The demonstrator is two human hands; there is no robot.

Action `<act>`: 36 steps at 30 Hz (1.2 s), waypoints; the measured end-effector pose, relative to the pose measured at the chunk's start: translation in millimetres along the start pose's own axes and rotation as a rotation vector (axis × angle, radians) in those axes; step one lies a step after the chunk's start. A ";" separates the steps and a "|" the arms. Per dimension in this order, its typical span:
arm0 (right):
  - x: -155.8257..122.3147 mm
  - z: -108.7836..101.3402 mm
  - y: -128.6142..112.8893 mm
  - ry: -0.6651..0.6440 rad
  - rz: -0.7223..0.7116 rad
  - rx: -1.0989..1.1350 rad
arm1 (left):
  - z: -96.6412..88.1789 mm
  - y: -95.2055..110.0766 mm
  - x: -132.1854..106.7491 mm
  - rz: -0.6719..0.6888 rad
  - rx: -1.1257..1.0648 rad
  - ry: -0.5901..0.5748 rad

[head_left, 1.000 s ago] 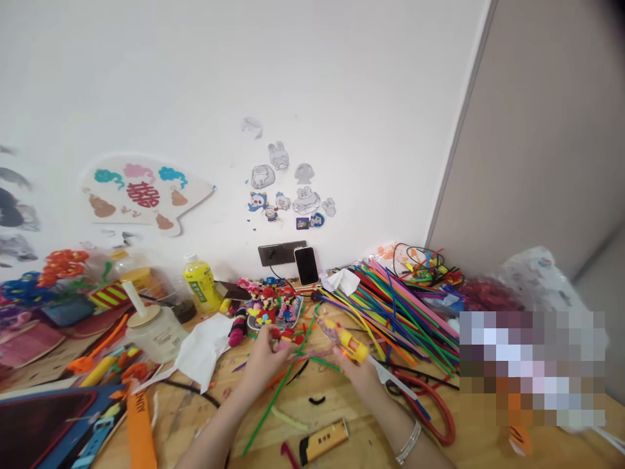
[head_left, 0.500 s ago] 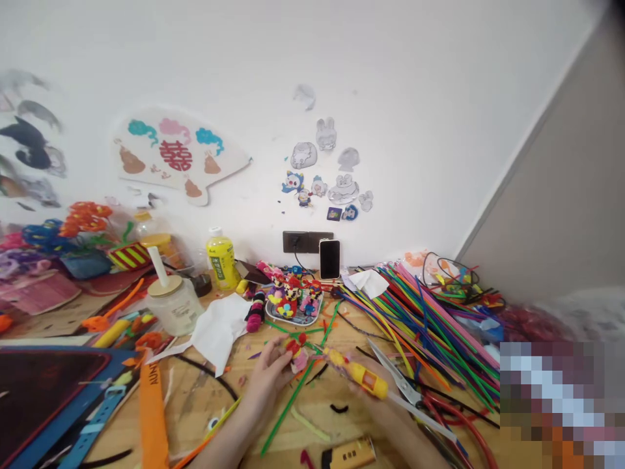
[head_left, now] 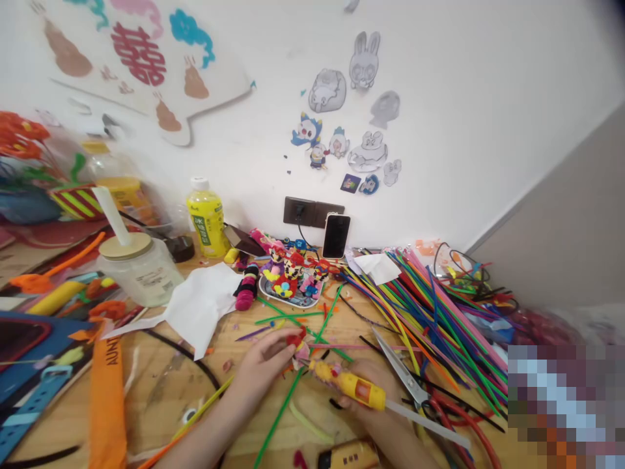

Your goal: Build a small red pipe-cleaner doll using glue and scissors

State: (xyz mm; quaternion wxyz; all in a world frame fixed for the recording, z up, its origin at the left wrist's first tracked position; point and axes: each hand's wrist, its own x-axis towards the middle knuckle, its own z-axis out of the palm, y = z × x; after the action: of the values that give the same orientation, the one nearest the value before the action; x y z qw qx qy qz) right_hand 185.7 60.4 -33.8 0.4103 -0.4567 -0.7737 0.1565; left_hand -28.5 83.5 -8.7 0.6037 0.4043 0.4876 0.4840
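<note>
From the head view, the right hand (head_left: 371,384) was curled closed around a yellow glue gun (head_left: 349,385), just below the plate of pipe-cleaner figures (head_left: 266,291); the gun lay nearly level, its long axis slanting, its nozzle pointing left and slightly up; a small red pipe-cleaner piece (head_left: 297,345) sat by the nozzle; the left hand (head_left: 266,361) was pinching that piece, partly closed.

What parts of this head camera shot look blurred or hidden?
In the head view, a pixelated mosaic patch hides the lower right corner, the orange flowers at the left edge look soft, and the wide lens makes the white wall slant.
</note>
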 end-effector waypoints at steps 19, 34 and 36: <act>-8.4 -1.4 21.6 -0.192 -0.028 -0.039 | 2.7 -4.0 1.1 -0.041 -0.063 0.043; -11.3 -1.7 22.1 -0.189 -0.011 -0.077 | 2.5 -7.3 3.9 -0.018 -0.066 0.042; -11.9 -2.1 23.0 -0.181 -0.012 -0.087 | 2.3 -7.4 4.0 -0.019 -0.060 0.044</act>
State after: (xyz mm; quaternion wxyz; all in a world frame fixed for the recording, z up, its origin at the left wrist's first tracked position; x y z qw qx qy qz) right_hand 203.5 62.5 -52.6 0.3195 -0.4532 -0.8165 0.1609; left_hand -24.6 85.9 -16.1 0.6091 0.3708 0.4899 0.5014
